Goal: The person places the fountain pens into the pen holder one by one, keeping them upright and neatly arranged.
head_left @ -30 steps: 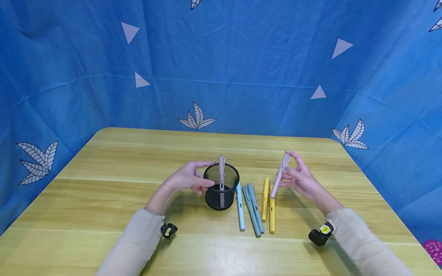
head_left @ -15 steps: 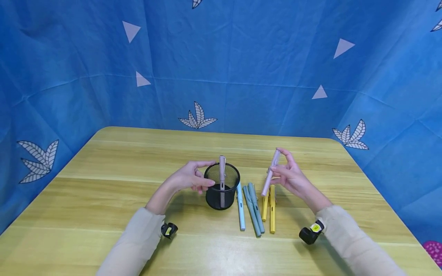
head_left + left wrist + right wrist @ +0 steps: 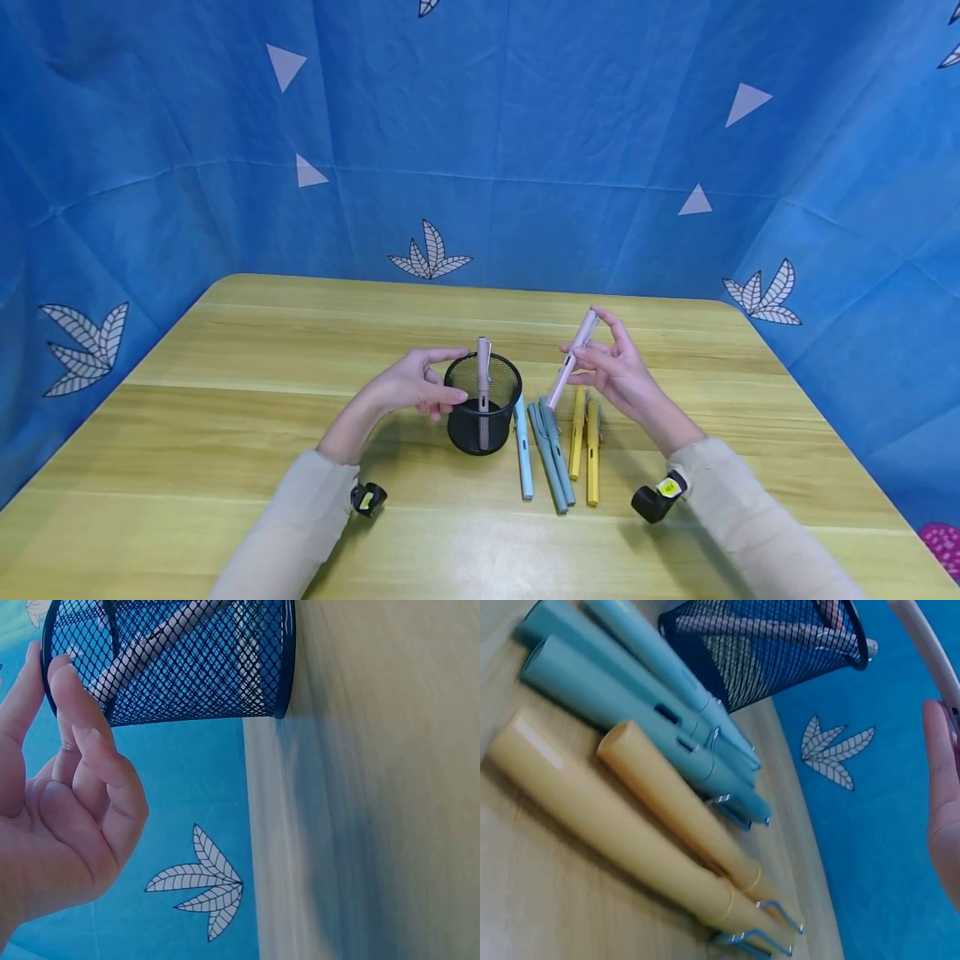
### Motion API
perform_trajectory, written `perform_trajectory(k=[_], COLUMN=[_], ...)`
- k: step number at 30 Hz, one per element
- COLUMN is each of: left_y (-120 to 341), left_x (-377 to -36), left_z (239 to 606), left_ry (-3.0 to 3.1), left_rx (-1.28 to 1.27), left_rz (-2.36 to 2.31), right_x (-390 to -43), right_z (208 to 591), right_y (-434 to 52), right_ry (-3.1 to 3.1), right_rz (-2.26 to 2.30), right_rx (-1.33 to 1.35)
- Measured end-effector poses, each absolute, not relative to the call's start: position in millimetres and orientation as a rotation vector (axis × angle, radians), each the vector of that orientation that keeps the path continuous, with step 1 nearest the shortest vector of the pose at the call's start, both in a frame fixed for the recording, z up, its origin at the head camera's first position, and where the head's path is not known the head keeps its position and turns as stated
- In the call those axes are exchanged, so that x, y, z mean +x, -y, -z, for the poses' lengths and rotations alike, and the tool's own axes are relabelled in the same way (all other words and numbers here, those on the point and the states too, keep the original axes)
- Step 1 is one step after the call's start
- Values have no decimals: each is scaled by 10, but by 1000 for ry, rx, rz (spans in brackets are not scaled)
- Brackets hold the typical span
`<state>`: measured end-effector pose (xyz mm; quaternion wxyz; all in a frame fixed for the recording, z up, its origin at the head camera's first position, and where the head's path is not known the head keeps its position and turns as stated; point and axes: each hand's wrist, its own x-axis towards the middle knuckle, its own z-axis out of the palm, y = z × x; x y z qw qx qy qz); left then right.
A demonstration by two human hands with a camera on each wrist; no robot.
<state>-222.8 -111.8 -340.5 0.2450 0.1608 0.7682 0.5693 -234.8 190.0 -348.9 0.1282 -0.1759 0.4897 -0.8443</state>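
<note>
A black mesh pen cup (image 3: 482,414) (image 3: 195,660) (image 3: 765,645) stands mid-table with one pink pen (image 3: 483,372) (image 3: 142,649) upright in it. My left hand (image 3: 417,388) (image 3: 60,795) holds the cup's left side, thumb on the wall and curled fingers at the rim. My right hand (image 3: 615,371) pinches a pale pink pen (image 3: 572,360) (image 3: 930,645), held tilted in the air just right of the cup, its lower end over the grey-teal pens.
On the wooden table (image 3: 225,417), right of the cup, lie a light blue pen (image 3: 522,458), two grey-teal pens (image 3: 553,458) (image 3: 615,697) and two yellow pens (image 3: 585,442) (image 3: 630,847). Blue cloth (image 3: 525,125) hangs behind and to both sides.
My right hand has carried the pale pink pen leftward, from over the yellow pens to near the cup. The left hand and the cup have stayed put.
</note>
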Motion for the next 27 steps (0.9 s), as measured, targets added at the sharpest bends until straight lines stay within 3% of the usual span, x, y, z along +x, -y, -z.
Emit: perform_trajectory(k=[27], left_y=[1118], left_x=[-2244], left_z=[3420], left_ry=[-2096], left_rx=[439], left_rz=[-1550], right_x=[-2343], right_z=[3346], right_y=[-1457], right_ry=[-1536], right_rz=[2651], right_rx=[-540])
